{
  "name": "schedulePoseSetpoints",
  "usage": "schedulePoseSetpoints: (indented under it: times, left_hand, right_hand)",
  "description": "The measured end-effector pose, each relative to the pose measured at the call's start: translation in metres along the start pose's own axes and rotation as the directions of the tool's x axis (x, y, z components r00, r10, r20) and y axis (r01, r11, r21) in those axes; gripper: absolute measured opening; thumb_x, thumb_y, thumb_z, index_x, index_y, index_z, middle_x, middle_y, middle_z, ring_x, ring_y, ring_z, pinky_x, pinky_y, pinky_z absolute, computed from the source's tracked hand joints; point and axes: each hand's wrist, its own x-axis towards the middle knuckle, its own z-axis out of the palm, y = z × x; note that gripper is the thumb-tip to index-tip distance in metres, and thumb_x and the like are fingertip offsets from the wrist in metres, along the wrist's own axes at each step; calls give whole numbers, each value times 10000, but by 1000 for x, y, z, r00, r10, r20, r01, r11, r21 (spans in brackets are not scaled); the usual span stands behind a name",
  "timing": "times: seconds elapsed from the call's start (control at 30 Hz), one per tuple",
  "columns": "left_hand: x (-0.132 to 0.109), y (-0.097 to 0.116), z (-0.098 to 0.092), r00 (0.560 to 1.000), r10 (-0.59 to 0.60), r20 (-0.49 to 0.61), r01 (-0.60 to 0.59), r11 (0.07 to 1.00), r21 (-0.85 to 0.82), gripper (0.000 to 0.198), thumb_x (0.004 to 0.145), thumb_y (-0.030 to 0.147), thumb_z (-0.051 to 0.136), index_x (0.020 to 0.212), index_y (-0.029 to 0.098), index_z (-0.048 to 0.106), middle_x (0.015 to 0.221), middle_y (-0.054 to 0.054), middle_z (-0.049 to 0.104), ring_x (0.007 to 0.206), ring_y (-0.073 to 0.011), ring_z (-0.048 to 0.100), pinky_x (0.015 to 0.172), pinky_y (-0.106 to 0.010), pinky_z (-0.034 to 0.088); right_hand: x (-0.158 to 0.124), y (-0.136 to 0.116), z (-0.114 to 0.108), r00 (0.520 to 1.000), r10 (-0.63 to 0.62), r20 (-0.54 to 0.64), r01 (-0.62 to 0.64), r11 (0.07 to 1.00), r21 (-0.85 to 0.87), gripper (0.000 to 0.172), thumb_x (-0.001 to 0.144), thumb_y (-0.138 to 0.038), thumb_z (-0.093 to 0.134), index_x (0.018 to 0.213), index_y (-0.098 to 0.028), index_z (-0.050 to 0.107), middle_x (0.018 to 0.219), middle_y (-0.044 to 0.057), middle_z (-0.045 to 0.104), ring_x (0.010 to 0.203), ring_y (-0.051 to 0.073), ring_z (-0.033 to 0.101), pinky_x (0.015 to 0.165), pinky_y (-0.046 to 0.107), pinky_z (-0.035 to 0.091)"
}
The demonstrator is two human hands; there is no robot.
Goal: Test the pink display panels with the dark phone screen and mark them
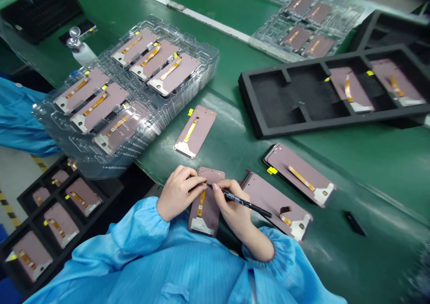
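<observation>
A phone display panel (205, 210) with an orange flex cable lies on the green bench mat (363, 169), directly in front of me. My left hand (179, 193) grips its upper left edge. My right hand (231, 205) holds a black marker pen (247, 203), with the tip at the flex cable near the panel's top. To the right of that hand lie two more panels (277, 205) (298, 176). Another panel (195, 131) lies beyond my hands.
Stacked clear plastic trays (134, 120) hold panels at the back left, and another tray (302, 30) sits further back. Black foam trays (332, 102) (60, 219) stand right and lower left. A co-worker's blue sleeve (20, 120) enters from the left, near a glass bottle (79, 47).
</observation>
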Motion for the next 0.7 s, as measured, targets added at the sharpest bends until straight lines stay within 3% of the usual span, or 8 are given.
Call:
schedulePoseSetpoints:
  times: [0.1, 0.2, 0.3, 0.4, 0.5, 0.6, 0.7]
  left_hand:
    - [20, -6, -16, 999, -9, -44, 9, 1000, -11, 201, 946, 298, 540, 1054, 188, 669, 932, -50, 629, 921, -189, 555, 850, -332, 479]
    - [58, -16, -32, 991, -56, -123, 80, 978, 194, 280, 939, 328, 543, 1145, 157, 623, 1018, -84, 621, 985, -225, 560, 907, -361, 452]
    - [102, -25, -38, 971, -198, -134, 237, 859, 453, 556, 878, 467, 601, 1281, 93, 518, 1124, -160, 589, 1051, -303, 554, 906, -398, 444]
    - [134, -31, -36, 929, -366, -61, 340, 774, 534, 663, 810, 567, 640, 1242, 79, 521, 1138, -181, 597, 1017, -322, 603, 840, -378, 470]
    - [147, -35, -34, 900, -436, -18, 381, 764, 521, 555, 815, 556, 635, 1145, 115, 572, 1071, -143, 640, 971, -308, 641, 791, -358, 486]
    - [147, -36, -34, 902, -428, -51, 392, 765, 511, 474, 837, 541, 611, 1097, 145, 592, 1064, -123, 642, 987, -300, 640, 805, -358, 486]
    - [144, -31, -31, 914, -395, -86, 380, 767, 516, 631, 786, 637, 615, 1157, 129, 561, 1145, -154, 588, 1044, -318, 608, 837, -366, 479]
  right_hand:
    - [-3, 2, -2, 999, -20, -40, 21, 999, 41, 109, 890, -228, 571, 783, -216, 552, 668, -8, 621, 581, 139, 593, 545, 249, 481]
    - [-6, 3, -3, 996, -61, -62, 65, 995, 70, 93, 884, -212, 565, 795, -222, 542, 684, -4, 620, 602, 145, 605, 557, 259, 492]
    - [-8, 3, -3, 992, -99, -82, 106, 991, 80, 90, 879, -197, 564, 799, -228, 537, 690, -5, 619, 618, 150, 613, 567, 265, 496]
    - [-9, 3, -4, 989, -116, -93, 123, 990, 75, 91, 875, -180, 568, 804, -229, 540, 689, -9, 614, 615, 146, 611, 558, 257, 488]
    - [-9, 3, -5, 987, -120, -109, 128, 989, 73, 94, 878, -180, 568, 802, -227, 541, 689, -8, 615, 614, 144, 610, 558, 255, 489]
    - [-8, 3, -5, 986, -124, -113, 133, 988, 75, 89, 880, -195, 571, 801, -225, 542, 693, -4, 617, 610, 143, 607, 558, 257, 492]
    - [-8, 3, -5, 988, -122, -100, 130, 989, 76, 97, 884, -196, 570, 796, -225, 543, 680, -8, 612, 593, 139, 600, 539, 251, 480]
